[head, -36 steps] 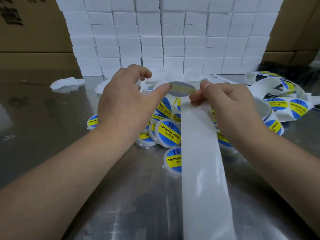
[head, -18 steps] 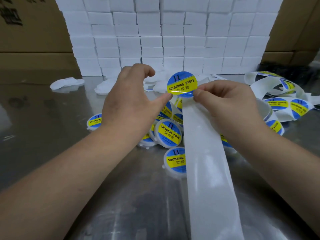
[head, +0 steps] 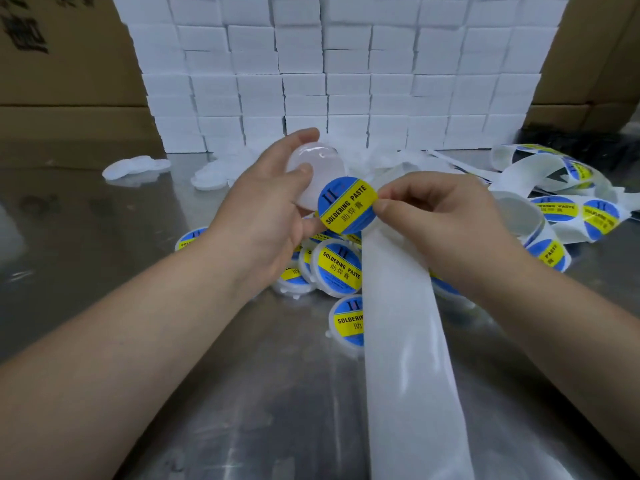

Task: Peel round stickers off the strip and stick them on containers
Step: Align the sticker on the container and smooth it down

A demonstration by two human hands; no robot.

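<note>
Head view, left hand (head: 263, 216) gripping blank translucent container (head: 311, 161), right hand (head: 446, 223) pinching round sticker (head: 346, 205)

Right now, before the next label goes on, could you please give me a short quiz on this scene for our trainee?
1. Multiple choice: what does the left hand hold? A) a clear container with no label; B) scissors; C) a cardboard box.
2. True or false: the right hand pinches the round sticker by its edge.
3. Fill in the blank: the sticker's yellow band reads "SOLDERING ____".
Key: 1 A; 2 true; 3 PASTE.
</note>
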